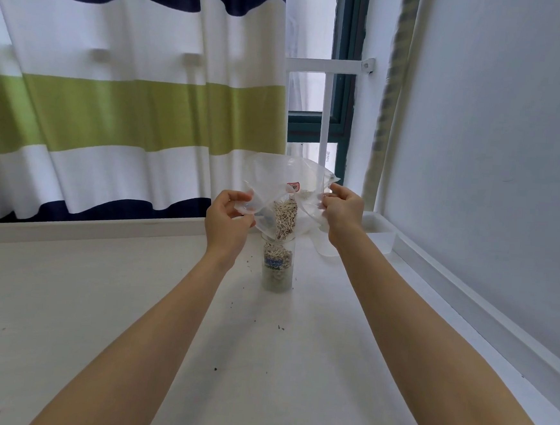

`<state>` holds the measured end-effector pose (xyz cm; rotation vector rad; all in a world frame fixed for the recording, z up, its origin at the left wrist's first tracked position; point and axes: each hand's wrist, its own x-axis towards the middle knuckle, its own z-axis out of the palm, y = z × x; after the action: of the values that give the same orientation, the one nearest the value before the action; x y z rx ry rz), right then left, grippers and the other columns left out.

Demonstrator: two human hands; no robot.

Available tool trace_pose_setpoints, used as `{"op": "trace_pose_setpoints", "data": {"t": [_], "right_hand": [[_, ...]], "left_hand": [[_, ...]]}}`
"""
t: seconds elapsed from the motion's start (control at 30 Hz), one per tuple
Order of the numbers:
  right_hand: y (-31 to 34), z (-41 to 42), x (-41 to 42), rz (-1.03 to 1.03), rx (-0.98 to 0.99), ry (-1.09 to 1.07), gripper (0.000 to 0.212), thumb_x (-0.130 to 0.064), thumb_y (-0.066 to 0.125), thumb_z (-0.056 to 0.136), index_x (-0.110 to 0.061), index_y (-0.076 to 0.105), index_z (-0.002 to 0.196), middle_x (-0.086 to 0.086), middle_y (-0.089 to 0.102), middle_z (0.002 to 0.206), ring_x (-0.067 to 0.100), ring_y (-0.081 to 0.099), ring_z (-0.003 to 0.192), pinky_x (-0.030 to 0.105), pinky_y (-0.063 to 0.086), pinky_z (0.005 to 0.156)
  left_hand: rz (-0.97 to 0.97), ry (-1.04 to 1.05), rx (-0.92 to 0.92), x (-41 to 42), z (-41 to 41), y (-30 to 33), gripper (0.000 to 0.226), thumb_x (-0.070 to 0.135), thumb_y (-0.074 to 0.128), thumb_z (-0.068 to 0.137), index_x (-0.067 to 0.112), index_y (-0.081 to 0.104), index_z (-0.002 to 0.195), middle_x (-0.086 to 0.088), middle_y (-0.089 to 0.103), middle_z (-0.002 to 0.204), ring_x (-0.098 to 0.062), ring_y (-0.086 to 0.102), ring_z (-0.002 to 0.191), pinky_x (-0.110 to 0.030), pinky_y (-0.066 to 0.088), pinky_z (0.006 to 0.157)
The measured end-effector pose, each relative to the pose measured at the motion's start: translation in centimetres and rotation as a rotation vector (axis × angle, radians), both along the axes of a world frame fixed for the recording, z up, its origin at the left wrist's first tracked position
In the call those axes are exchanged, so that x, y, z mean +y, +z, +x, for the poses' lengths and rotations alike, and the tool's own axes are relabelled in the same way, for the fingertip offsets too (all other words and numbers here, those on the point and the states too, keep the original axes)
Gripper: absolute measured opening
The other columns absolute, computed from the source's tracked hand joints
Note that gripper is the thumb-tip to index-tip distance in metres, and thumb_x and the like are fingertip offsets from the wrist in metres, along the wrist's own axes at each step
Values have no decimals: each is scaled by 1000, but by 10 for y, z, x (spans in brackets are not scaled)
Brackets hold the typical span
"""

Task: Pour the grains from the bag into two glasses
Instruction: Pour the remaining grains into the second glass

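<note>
A clear plastic bag (274,178) is held tipped above a tall clear glass (277,269) standing on the white table (97,298). Pale grains (285,217) are gathered in the bag's lowest corner, right over the glass mouth. The glass holds grains to about its upper part and bears a blue label. My left hand (227,221) pinches the bag's left edge. My right hand (342,210) pinches the right edge. A second clear glass (326,246) stands just behind my right wrist, partly hidden.
A few spilled grains (279,328) lie scattered on the table near the glass. A white tray (382,235) sits at the far right corner by the wall. A striped curtain hangs behind the table's far edge.
</note>
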<state>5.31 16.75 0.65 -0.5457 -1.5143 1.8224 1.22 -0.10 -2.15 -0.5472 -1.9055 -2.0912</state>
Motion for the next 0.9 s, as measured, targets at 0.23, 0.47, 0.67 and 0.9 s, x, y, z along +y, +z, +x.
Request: {"op": "trace_pose_setpoints", "data": {"t": [0.23,0.47,0.67,0.9], "right_hand": [[4,1,-6,30,9,15,42,8,50,90,-7,53,130,8,60,105,19,58,92,33,52,92],[5,1,-8,46,12,15,41,7,50,90,-7,54,129,4,61,93,18,59,88,36,53,93],[5,2,-9,47,13,21,42,8,51,89,-7,54,129,-2,58,79,18,58,87,38,52,95],[7,3,-10,56,18,1,41,6,51,90,-8,54,129,5,61,95,19,58,90,38,52,95]], "left_hand": [[5,9,-2,-3,5,-2,40,-16,58,74,24,57,81,17,66,95,-15,62,93,-42,54,89],[17,6,9,-3,6,-2,40,-15,60,74,24,56,80,17,66,94,-15,63,95,-37,53,87],[27,12,17,-2,7,-3,40,-16,60,75,24,56,80,15,66,96,-11,63,93,-30,53,85],[47,26,20,-2,7,-3,41,-17,60,74,23,56,80,18,66,94,-11,64,95,-29,54,83]]}}
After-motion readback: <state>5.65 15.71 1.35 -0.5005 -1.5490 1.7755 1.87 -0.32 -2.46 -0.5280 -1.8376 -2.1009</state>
